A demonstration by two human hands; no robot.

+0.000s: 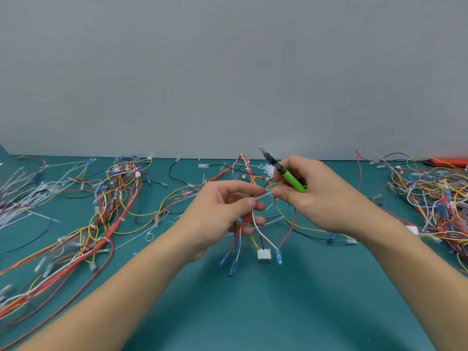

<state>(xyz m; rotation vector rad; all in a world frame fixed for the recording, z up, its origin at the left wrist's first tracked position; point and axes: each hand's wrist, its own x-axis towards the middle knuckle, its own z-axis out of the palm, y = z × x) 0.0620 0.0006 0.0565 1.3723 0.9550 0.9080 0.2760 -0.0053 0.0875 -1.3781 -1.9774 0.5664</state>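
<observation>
Centrally, left hand point(222, 209) gripping wire harness point(264, 254), right hand point(314, 198) holding green cutter point(292, 179)

Brightness: bright, even and diffuse, lit from overhead; the grey wall point(228, 72) is flatly lit.
Shadows: soft and faint on the green mat point(253, 312) beneath the wire harness point(254, 224).
Glare: a mild sheen on the green cutter point(293, 181).
Blur: the blue terminals point(233, 268) and the left wire heaps point(76, 236) look slightly smeared.
Distortion: wide-angle stretch toward the lower corners; the mat's far edge bends at the left.
</observation>
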